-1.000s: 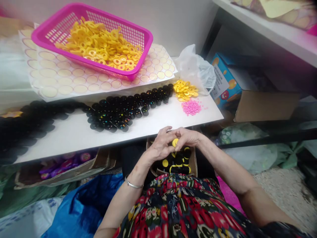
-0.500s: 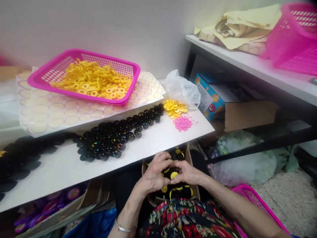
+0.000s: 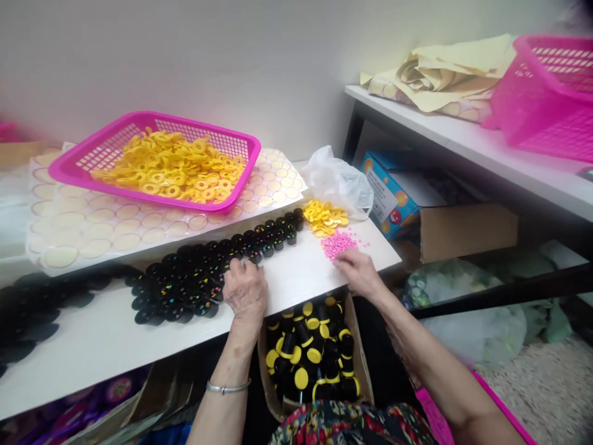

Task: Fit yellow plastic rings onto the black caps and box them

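My left hand [image 3: 245, 289] is at the right front edge of a cluster of small black cups [image 3: 185, 281], its fingers curled. Whatever they hold is hidden behind the knuckles. Colourful bits show inside many of the cups. On the right, my right hand [image 3: 360, 272] has its fingertips pressed together at the near edge of a pile of tiny pink rings [image 3: 338, 244]; I cannot make out what is between them. Below, between my forearms, a cardboard box [image 3: 364, 364] holds many black containers with yellow lids [image 3: 314, 356].
A pink basket [image 3: 60, 162] of yellow rings [image 3: 171, 164] rests on sheets of round stickers [image 3: 99, 235]. Loose yellow pieces [image 3: 324, 216] and a clear plastic bag [image 3: 338, 179] lie behind the pink rings. To the right stand a shelf [image 3: 426, 136] and an opened blue carton [image 3: 382, 191].
Both hands have risen from the box and moved apart, the left to the black cups and the right to the pink rings. The yellow-lidded containers are now uncovered.
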Tool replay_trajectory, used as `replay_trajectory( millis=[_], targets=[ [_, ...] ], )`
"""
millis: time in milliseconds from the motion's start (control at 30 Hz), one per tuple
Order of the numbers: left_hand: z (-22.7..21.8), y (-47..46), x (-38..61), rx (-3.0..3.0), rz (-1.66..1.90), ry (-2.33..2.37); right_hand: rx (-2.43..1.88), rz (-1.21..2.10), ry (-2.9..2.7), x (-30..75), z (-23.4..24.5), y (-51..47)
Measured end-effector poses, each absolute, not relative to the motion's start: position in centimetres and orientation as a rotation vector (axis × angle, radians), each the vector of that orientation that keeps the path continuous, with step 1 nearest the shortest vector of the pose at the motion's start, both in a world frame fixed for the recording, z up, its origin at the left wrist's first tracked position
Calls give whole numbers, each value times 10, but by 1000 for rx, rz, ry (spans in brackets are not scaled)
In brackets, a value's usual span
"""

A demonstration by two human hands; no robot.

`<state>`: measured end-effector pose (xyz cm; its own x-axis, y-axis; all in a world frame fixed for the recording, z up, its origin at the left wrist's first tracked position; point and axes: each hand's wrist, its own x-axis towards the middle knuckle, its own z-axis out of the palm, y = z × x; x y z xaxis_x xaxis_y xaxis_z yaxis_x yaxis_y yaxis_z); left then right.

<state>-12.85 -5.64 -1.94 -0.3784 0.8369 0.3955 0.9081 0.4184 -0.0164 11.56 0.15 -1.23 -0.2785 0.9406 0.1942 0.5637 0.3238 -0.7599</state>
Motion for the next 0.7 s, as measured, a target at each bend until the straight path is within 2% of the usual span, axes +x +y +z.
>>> replay_trajectory(
  millis=[100, 233, 500, 700],
  targets=[
    [-16, -52, -129, -1566, -231, -2314, -1536, 413, -1870, 124, -18, 40],
    [-18, -52, -133, -1667, -326, -2264, -1770, 227, -1667, 151, -33, 65],
    [-37, -47, -121, -1842, -1067, -2161, -1725, 423, -1716, 196, -43, 76],
    [-45, -38, -111, -1806, -1566, -2355, -1716, 346, -1938, 194, -42, 73]
  ],
)
